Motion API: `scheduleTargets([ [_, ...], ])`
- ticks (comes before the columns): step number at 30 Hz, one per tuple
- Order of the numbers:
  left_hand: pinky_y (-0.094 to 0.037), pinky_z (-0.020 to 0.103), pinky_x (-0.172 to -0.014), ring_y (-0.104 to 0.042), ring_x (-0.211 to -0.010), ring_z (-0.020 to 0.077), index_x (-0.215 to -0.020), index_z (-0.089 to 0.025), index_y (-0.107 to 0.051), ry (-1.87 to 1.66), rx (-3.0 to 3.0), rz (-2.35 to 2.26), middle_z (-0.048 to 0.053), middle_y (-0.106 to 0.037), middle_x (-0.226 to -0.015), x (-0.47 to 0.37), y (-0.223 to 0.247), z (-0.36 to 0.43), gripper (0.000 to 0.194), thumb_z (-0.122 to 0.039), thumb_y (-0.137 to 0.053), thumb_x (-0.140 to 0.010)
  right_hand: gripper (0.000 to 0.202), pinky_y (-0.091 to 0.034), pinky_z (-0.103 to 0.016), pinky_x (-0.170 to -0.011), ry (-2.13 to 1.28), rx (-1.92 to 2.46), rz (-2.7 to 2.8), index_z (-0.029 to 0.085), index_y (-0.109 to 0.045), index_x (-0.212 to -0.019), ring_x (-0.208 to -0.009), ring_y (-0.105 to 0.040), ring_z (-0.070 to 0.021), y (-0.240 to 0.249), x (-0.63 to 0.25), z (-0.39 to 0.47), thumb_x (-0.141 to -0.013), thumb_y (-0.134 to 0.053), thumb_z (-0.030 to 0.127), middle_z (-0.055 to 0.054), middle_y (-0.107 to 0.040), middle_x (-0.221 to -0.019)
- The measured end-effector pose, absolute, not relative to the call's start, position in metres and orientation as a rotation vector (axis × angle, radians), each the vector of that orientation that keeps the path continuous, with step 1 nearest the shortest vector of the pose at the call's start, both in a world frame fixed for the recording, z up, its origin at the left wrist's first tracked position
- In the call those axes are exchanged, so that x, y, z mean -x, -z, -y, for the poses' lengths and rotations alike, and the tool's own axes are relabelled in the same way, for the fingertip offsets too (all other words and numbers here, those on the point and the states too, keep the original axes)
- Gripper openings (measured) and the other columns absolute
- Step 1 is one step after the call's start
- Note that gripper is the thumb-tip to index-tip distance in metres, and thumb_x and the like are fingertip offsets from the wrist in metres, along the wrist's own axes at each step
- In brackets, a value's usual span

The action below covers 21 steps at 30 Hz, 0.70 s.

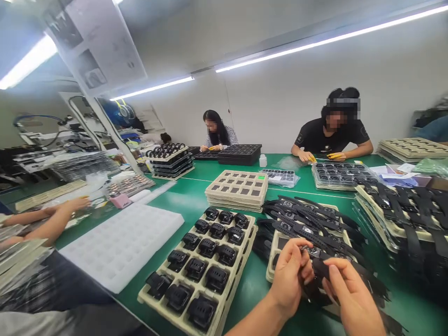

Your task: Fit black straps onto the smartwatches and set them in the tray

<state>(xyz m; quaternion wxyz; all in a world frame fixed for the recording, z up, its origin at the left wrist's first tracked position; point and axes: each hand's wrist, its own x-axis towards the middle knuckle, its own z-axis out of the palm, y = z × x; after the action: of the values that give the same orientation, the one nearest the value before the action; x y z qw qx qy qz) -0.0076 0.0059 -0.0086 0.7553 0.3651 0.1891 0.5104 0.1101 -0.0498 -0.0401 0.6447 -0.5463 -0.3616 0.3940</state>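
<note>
**Watch and strap in both hands over the loose-strap tray**

Nearest the camera, low and right of centre: left hand [290, 275], fingers curled shut around a black watch with strap [317, 267], thumb on top. Right hand [352, 298] touching the same piece from the other side, thumb and forefinger pinched on the strap end. Long axis of the strap running roughly left to right between the two hands, body of the watch toward the left hand, free end toward the right. Both hands equally close; held just above the near edge of the strap tray [276, 242].

Left to right across the green table [182, 196]:

- Far left: a co-worker's forearm and hand [72, 205], beside a small pink object [121, 200].
- White foam tray [122, 242], cells apparently unfilled.
- Beige tray of folded black watches [206, 261], rows filled, just left of the left hand.
- Behind it, stack of beige trays [238, 186], pockets showing dark.
- Heap of loose black watches with straps [308, 219], spread over the strap tray directly behind the hands.
- Right: further stacked trays draped with long straps [402, 210].

Back of table: two seated people at dark trays [241, 153] and a clear tray of parts [341, 173]. Exact detail of the watch face between the fingers too blurred to tell.
</note>
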Motion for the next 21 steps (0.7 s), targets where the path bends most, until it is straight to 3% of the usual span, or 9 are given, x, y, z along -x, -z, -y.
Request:
scheduleTargets([
  [2,-0.024,0.02,-0.05,-0.029,-0.053,0.0055,-0.101,-0.016,-0.064,-1.125,-0.848,-0.431,-0.008,-0.035,-0.064,0.009,0.007,-0.003,0.052,-0.065,-0.07,-0.084,0.043,-0.053,-0.027,-0.06,-0.993,1.181,0.739,0.024,-0.069,-0.096,-0.065,-0.061,-0.0188,0.034,-0.105,0.052,-0.082,-0.074,0.065,-0.003,-0.068,-0.081],
  [6,-0.027,0.02,-0.05,-0.034,-0.051,0.0042,-0.104,-0.017,-0.066,-1.088,-1.017,-0.462,-0.005,-0.045,-0.068,0.011,0.007,0.004,0.05,-0.064,-0.068,-0.087,0.04,-0.047,-0.024,-0.056,-1.101,1.083,0.728,0.022,-0.071,-0.092,-0.062,-0.055,-0.0159,0.03,-0.103,0.048,-0.078,-0.081,0.058,-0.002,-0.065,-0.074],
  [9,-0.037,0.02,-0.053,-0.042,-0.052,0.0042,-0.104,-0.018,-0.067,-1.081,-1.088,-0.454,-0.003,-0.054,-0.076,0.012,0.005,0.006,0.047,-0.061,-0.071,-0.085,0.038,-0.045,-0.023,-0.056,-1.153,1.002,0.695,0.022,-0.07,-0.089,-0.062,-0.052,-0.0147,0.028,-0.102,0.047,-0.08,-0.08,0.057,-0.001,-0.062,-0.072],
  [15,-0.051,0.026,-0.067,-0.06,-0.07,0.0136,-0.107,-0.016,-0.074,-1.023,-1.244,-0.524,0.006,-0.067,-0.089,0.015,0.0,0.004,0.049,-0.058,-0.077,-0.082,0.033,-0.048,-0.023,-0.059,-1.183,0.914,0.622,0.024,-0.068,-0.09,-0.067,-0.056,-0.0159,0.022,-0.097,0.048,-0.082,-0.081,0.053,0.0,-0.063,-0.076],
  [18,-0.052,0.029,-0.076,-0.062,-0.082,0.0186,-0.106,-0.015,-0.077,-1.037,-1.372,-0.591,0.01,-0.07,-0.095,0.015,0.0,0.002,0.05,-0.059,-0.076,-0.082,0.034,-0.053,-0.026,-0.067,-1.162,0.894,0.548,0.029,-0.067,-0.102,-0.076,-0.063,-0.0185,0.024,-0.096,0.049,-0.081,-0.083,0.051,-0.001,-0.069,-0.089],
  [21,-0.051,0.029,-0.071,-0.06,-0.074,0.0167,-0.105,-0.014,-0.077,-0.981,-1.343,-0.583,0.008,-0.069,-0.088,0.014,-0.002,0.001,0.053,-0.061,-0.075,-0.081,0.041,-0.054,-0.031,-0.077,-1.174,0.916,0.555,0.029,-0.07,-0.115,-0.083,-0.064,-0.0205,0.02,-0.098,0.05,-0.086,-0.074,0.058,-0.005,-0.07,-0.099],
])
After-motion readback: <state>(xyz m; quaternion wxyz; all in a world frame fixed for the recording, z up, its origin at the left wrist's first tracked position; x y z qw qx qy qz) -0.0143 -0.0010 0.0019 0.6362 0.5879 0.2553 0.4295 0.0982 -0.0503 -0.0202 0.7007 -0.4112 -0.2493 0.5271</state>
